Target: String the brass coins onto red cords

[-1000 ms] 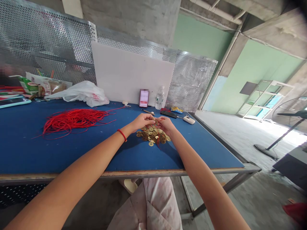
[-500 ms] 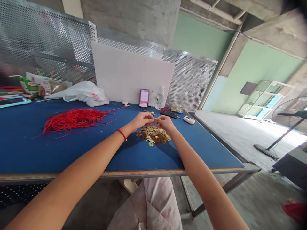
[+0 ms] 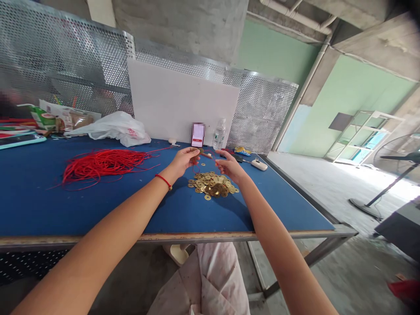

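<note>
While the left hand (image 3: 182,161) pinches a brass coin (image 3: 200,151) at its fingertips, the right hand (image 3: 230,169) hangs open, empty, above the coin pile (image 3: 211,186) on the blue table (image 3: 98,205); red cord (image 3: 105,165) lies left.

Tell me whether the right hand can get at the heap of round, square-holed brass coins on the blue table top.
Probably yes: the right hand is open and close beside the heap of brass coins, and nothing stands between them.

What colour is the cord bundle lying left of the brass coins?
Bright red. The cord bundle shows best in the head view.
</note>
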A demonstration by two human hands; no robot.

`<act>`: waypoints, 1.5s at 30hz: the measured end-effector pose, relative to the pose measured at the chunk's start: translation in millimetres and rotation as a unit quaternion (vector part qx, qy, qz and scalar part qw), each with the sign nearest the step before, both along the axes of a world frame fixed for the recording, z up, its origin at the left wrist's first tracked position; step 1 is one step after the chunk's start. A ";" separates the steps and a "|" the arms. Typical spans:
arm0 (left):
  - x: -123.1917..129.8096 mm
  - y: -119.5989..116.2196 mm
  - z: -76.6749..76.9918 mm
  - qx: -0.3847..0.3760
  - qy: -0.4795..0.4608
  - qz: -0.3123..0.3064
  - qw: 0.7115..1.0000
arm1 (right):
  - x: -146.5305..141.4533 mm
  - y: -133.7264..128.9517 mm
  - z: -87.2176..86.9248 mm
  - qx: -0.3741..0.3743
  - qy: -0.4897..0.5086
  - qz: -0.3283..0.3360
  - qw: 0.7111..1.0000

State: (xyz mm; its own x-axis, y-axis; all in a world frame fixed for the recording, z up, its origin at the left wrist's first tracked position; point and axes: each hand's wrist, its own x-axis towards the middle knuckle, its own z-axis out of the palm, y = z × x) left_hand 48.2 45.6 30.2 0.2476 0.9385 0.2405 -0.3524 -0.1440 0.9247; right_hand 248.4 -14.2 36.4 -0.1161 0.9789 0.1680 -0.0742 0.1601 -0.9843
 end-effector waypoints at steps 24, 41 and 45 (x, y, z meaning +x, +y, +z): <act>1.6 -9.4 5.6 -0.020 -0.030 -0.106 0.994 | 8.8 0.9 11.3 0.049 0.171 -0.104 0.978; -0.1 -1.0 2.4 -0.029 -0.085 -0.130 0.987 | 5.4 13.1 -3.3 -0.095 0.178 -0.171 0.964; 0.9 -3.7 2.6 -0.015 -0.084 -0.155 0.984 | 4.7 15.7 -5.9 -0.131 0.201 -0.181 0.954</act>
